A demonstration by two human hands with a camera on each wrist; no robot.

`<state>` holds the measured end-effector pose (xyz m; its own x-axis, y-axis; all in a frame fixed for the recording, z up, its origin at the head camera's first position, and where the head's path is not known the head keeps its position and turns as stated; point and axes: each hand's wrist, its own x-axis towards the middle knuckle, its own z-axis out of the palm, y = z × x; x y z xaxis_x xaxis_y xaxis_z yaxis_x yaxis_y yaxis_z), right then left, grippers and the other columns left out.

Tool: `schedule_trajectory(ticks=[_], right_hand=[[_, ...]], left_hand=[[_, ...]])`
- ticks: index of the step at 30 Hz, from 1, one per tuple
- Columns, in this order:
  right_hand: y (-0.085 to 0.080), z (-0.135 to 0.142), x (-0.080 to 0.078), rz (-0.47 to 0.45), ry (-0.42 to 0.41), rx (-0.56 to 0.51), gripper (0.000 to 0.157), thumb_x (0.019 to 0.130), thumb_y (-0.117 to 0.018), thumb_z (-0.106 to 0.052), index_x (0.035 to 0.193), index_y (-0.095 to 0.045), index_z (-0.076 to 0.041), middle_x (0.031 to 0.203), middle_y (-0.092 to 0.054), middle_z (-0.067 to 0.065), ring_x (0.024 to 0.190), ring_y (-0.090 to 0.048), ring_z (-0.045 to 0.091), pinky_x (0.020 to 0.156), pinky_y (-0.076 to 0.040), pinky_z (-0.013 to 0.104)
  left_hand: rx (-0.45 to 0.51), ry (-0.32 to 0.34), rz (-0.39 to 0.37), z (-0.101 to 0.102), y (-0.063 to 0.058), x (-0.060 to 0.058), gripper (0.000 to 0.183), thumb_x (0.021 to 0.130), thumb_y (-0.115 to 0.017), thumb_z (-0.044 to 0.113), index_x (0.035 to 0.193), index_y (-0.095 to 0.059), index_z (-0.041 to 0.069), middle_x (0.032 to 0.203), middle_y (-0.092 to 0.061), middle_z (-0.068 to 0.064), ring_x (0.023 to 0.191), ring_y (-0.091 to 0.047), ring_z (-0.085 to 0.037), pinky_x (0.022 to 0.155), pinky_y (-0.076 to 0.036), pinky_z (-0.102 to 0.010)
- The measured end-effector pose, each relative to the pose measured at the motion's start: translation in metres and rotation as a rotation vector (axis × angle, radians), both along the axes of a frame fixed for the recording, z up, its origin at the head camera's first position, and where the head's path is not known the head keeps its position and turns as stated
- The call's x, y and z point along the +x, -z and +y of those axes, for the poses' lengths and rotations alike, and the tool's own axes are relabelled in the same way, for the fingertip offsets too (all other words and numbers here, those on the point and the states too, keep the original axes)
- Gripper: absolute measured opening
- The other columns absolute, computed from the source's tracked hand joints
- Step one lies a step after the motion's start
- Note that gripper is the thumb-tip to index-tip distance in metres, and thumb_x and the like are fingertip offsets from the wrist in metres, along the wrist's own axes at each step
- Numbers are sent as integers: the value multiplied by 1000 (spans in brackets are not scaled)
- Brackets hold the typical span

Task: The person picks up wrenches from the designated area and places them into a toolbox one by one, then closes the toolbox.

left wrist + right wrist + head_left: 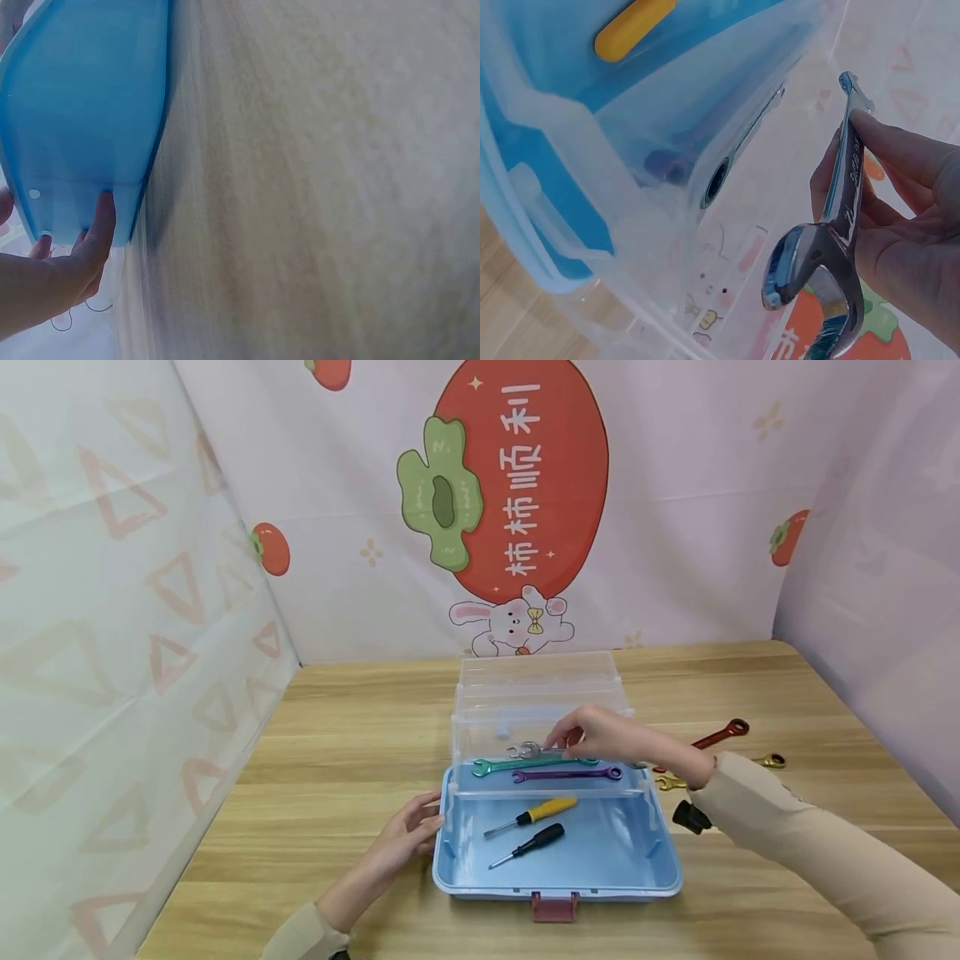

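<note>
My right hand (596,732) pinches a silver wrench (849,176) by its shank, thumb on one side. In the right wrist view its open-end head points toward the camera. Just below the hand, a green wrench (491,767) and a purple wrench (558,774) lie side by side in the clear plastic tray part at the back of the blue toolbox (555,890). A yellow-handled screwdriver (546,810) and a black-handled screwdriver (543,837) lie on the box floor. My left hand (408,833) rests against the left wall of the box with extended fingers.
A red wrench (723,733) and a gold wrench (772,762) lie on the wooden table (352,727) right of the box, partly hidden by my right arm. The raised clear lid (536,672) stands behind the tray. A maroon latch (554,907) hangs at the box front.
</note>
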<state>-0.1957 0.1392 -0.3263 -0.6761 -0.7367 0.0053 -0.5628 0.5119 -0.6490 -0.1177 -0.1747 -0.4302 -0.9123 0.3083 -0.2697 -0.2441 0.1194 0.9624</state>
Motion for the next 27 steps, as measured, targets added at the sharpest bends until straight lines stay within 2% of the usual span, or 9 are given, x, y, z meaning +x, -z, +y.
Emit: schedule_trajectory(ticks=[9,27], right_hand=[[10,-19,-1,-4,-63,-17,21,77,-58,8,94,-67,1,87,-65,7,70,-55,10,63,-48,18],[21,-37,5,-50,-49,-16,22,74,-61,8,93,-67,-1,80,-64,3,68,-53,9,63,-47,17]], left_hand=[[1,-3,6,0,0,0,58,88,-54,26,134,-30,0,127,-40,-24,103,-52,-22,83,-47,-36],[21,7,8,-1,4,-2,57,88,-54,24,133,-29,-1,128,-40,-24,103,-52,-22,83,-47,-36]])
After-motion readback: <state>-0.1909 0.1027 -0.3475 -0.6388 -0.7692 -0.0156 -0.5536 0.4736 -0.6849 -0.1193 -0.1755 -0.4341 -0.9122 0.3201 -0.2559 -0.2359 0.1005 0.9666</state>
